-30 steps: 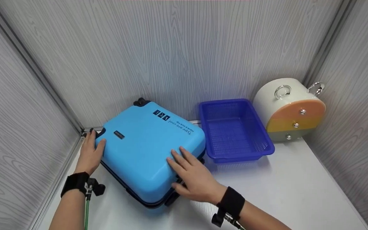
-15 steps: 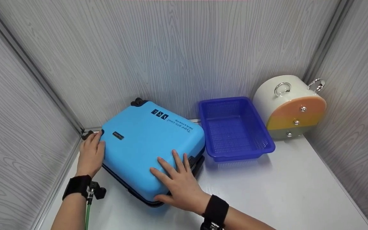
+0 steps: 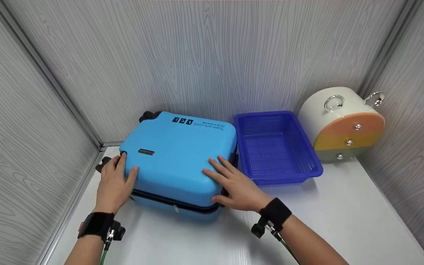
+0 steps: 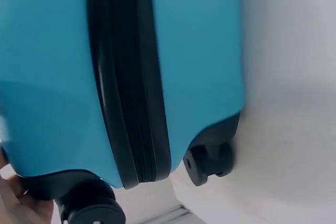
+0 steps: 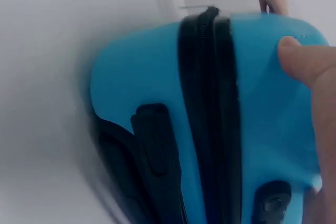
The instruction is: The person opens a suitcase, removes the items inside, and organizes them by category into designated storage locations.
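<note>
One white table spans the lower frame. On it, left of centre, lies one blue suitcase; one blue basket sits just beside it at centre right, beyond it one striped box with three knobs. Two hands, fingers extended, rest on the suitcase: left hand lower left, right hand lower centre.

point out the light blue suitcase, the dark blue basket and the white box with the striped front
light blue suitcase (image 3: pixel 179 158): head view, middle of its upper shell
dark blue basket (image 3: pixel 267 154): head view, its bare floor
white box (image 3: pixel 341 128): head view, orange band of its front
</note>
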A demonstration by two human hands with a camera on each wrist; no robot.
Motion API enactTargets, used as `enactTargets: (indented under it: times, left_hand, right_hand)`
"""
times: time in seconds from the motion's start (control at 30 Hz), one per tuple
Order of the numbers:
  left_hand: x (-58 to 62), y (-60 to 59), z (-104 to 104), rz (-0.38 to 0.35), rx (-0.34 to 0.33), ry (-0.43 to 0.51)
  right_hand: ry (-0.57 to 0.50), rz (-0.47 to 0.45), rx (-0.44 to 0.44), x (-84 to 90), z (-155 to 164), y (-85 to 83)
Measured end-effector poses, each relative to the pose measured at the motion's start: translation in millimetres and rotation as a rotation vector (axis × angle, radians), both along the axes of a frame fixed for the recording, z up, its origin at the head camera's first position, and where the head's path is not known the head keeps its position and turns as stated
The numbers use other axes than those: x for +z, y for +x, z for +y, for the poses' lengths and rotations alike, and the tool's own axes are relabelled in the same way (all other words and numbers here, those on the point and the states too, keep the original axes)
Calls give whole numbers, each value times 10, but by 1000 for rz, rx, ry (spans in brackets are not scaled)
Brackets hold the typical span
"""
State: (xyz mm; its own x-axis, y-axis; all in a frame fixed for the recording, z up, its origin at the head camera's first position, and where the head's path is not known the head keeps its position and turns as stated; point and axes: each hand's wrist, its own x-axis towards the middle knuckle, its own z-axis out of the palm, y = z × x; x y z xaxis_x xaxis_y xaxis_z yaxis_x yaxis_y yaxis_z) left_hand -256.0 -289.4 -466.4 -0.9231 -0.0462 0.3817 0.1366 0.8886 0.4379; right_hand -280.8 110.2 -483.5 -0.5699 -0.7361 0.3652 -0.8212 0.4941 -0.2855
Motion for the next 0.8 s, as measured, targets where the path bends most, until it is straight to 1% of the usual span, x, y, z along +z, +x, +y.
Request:
enactTargets:
  times: [0.13,0.23,0.37,0.5,0.6,0.67,0.8]
  left_hand:
    - [-13,72,142,-14,10,-38]
    - [-12,136,285,-16,33,-42]
    - [-25,243,459,4,52,-34]
    - [-68,328,566,18,37,-28]
    - [-107,376,607,24,18,-14]
    - [-151,411,641,51,3,-6]
    - [-289,508,797,186,-38,-36]
  right_hand:
    - [-48,-94,-30,89,158,-128]
    - [-53,-124,-59,124,227,-205]
    - [-43,-165,-92,147,299,-274]
    - [-68,-202,-136,170,345,-319]
    - [-76,-208,-164,157,331,-326]
    - [-74,-207,-175,134,309,-312]
    - [-68,-192,-193,94,275,-283]
